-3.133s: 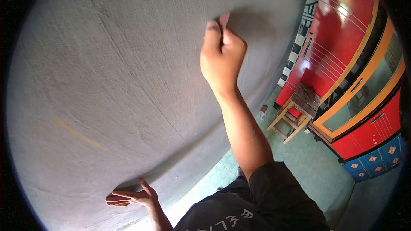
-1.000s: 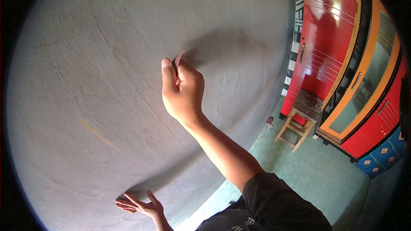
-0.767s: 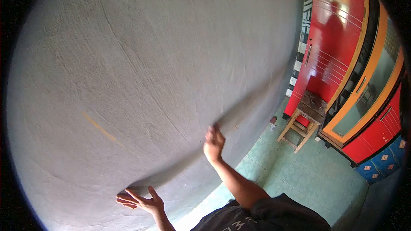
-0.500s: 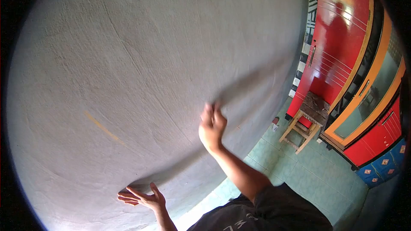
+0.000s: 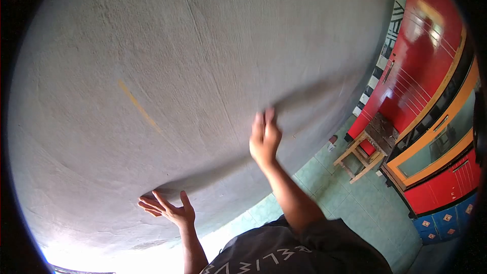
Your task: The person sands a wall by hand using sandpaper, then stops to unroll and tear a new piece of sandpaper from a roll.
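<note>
1. Your dark shirt [image 5: 312,253], below and left of the wooden stool [image 5: 381,132], bears pale capital lettering [image 5: 287,252], upside down in view; you can make out an E and an L, the whole word uncertainly.
2. Above the stool, the patterned strip [image 5: 394,26] shows letter-like strokes you cannot read.
3. Right of and below the stool, pale marks [image 5: 453,193] are too small.

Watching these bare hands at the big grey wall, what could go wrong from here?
The bare right hand, its fingers curled close to the rough grey plaster wall, might scrape its fingertips. The bare left hand, fingers spread, seems to rest its fingertips there and could slip if leaned on. A brown wooden stool stands off to the right on the pale green tiled floor, so a careless sidestep that way might bump it.
</note>
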The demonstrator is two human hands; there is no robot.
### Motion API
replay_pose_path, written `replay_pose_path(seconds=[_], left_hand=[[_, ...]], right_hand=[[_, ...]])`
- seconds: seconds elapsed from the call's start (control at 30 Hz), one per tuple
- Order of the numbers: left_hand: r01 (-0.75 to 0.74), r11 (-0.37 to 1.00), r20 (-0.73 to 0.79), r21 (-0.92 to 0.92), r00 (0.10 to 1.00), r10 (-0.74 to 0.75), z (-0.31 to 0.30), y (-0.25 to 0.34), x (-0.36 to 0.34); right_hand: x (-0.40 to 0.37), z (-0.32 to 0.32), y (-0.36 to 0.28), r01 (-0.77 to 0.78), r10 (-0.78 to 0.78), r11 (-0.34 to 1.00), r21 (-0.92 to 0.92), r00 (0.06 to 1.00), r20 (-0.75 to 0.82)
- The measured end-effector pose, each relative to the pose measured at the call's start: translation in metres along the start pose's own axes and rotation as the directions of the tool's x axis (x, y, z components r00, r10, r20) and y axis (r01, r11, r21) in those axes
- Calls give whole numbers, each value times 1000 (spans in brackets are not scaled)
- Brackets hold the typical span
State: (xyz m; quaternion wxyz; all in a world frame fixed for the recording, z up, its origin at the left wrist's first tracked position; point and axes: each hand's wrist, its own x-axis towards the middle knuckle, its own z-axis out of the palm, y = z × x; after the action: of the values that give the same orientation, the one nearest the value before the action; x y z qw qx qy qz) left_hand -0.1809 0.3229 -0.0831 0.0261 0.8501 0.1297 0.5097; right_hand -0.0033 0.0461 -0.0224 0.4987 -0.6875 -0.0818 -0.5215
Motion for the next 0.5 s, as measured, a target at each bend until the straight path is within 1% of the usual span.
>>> replay_pose_path(seconds=[0.03,0.07,0.1,0.13,0.17,0.2,0.23,0.27,0.3,0.33,0.37,0.4,0.43,0.47,0.5], left_hand=[[-23,999,-17,-25,1000,23,1,-1,0],[-30,999,-19,-30,999,30,-1,0,0],[-41,999,-19,-35,999,40,-3,0,-1],[-55,998,-23,-42,998,54,-2,0,1],[-56,997,-34,-47,998,54,1,2,5],[-54,997,-37,-48,998,52,2,2,5],[-51,998,-32,-45,998,49,-2,1,1],[-42,998,-19,-47,999,41,-3,0,-2],[-34,998,-14,-51,999,33,-2,1,-2],[-25,998,-11,-53,1000,25,-3,1,-1],[-44,997,-18,-60,999,43,-5,2,0],[-43,996,-11,-74,999,42,-7,5,3],[-41,995,1,-87,999,41,-11,6,4],[-36,994,14,-103,999,38,-14,7,5],[-47,993,-1,-107,999,48,-14,6,4]], right_hand=[[-72,-7,31,-309,306,951,11,946,110],[-132,-17,57,-556,541,831,16,815,205],[-170,-28,70,-668,644,743,49,732,220],[-178,-33,66,-765,733,639,84,638,237],[-178,-33,68,-720,684,685,112,688,242],[-145,-26,50,-523,505,844,116,849,156],[-99,-15,24,-301,294,949,94,953,77],[-54,-3,2,-95,95,991,93,995,2],[1,4,-30,-5,8,986,165,1000,-21],[51,12,-63,14,-2,968,251,999,-48],[97,19,-86,145,-122,960,239,987,-108],[134,25,-113,78,-43,932,354,993,-108],[164,27,-130,160,-122,940,301,983,-140],[184,27,-142,168,-143,921,351,985,-96],[191,30,-142,221,-192,920,325,974,-117]])
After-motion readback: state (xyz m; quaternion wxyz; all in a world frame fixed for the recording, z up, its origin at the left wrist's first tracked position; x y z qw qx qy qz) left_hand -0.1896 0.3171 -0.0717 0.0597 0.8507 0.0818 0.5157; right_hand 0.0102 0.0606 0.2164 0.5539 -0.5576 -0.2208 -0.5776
